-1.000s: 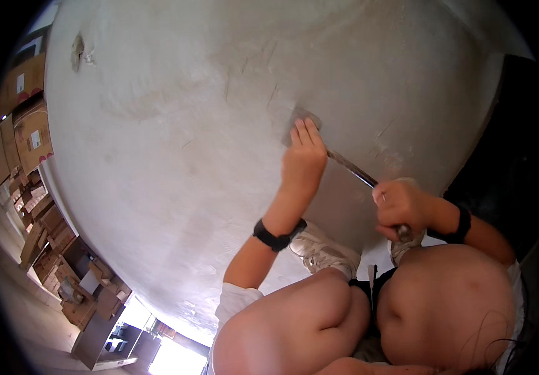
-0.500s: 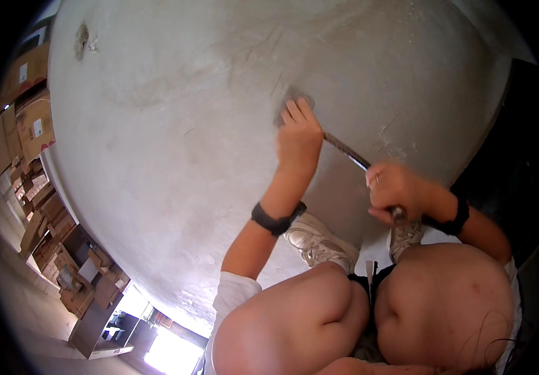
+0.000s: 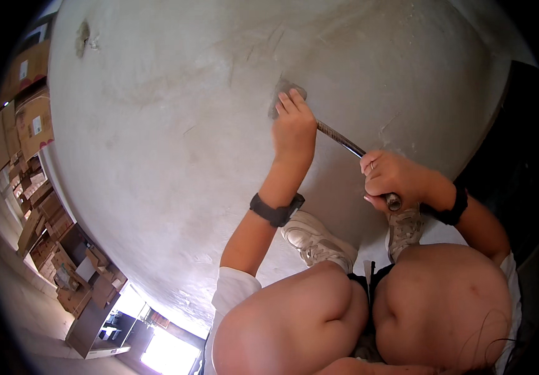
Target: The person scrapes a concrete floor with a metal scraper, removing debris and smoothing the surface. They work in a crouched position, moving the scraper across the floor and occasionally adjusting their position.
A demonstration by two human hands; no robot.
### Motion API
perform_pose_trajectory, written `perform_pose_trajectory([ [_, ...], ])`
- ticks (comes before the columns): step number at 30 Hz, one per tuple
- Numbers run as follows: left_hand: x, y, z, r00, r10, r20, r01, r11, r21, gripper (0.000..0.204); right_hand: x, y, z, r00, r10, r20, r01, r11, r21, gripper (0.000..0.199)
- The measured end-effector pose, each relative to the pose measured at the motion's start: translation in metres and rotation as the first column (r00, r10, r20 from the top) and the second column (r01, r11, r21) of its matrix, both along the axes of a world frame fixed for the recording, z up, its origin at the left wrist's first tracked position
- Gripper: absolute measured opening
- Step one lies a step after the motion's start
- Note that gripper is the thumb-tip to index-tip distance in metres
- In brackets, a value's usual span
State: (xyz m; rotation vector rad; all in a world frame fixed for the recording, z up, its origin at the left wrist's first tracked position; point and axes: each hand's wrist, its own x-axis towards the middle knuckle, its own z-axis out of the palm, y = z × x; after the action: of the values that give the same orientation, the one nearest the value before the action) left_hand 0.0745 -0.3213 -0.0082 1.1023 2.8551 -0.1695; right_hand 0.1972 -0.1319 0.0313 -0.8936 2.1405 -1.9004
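Observation:
A long-handled tool with a metal tube shaft (image 3: 341, 140) and a flat, grey, dirt-coated head (image 3: 291, 85) slants across the grey floor. My left hand (image 3: 295, 130) grips it at the head end, fingers pressed along the head; the thumb and palm side are hidden. Around the other end of the shaft my right hand (image 3: 399, 178) is closed, with the tube's hollow tip showing below the fist. The head appears to rest on the floor, though its working edge cannot be made out.
Bare concrete floor (image 3: 157, 150) with scratches and stains surrounds the tool. My shoes (image 3: 319, 242) and bent knees are close below the hands. Cardboard boxes (image 3: 34, 124) line the far left side, and a dark area (image 3: 513, 137) lies at the right.
Both hands have shifted slightly up and left together with the tool. The grips stay the same.

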Motion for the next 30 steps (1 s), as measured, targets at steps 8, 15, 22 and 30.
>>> perform_pose_trajectory([
  [8, 0.063, 0.009, -0.005, 0.999, -0.045, 0.015, 0.044, 0.998, 0.044, 0.056, 0.061, 0.013, 0.013, 0.998, 0.027, 0.062, -0.031, 0.997, 0.07, 0.03],
  [15, 0.012, 0.011, -0.016, 0.988, 0.012, -0.154, -0.005, 0.999, 0.042, 0.053, 0.014, 0.004, 0.003, 0.996, -0.087, 0.025, 0.085, 0.994, 0.062, 0.03],
  [22, -0.022, 0.009, 0.001, 1.0, 0.018, 0.016, -0.018, 0.998, 0.053, 0.051, -0.016, 0.004, 0.007, 0.996, -0.081, -0.037, 0.083, 0.994, 0.072, 0.031],
  [30, 0.036, 0.017, 0.002, 0.997, -0.03, -0.066, 0.032, 0.999, 0.032, 0.054, 0.041, 0.004, 0.014, 0.998, -0.038, 0.052, 0.034, 0.997, 0.071, 0.03],
])
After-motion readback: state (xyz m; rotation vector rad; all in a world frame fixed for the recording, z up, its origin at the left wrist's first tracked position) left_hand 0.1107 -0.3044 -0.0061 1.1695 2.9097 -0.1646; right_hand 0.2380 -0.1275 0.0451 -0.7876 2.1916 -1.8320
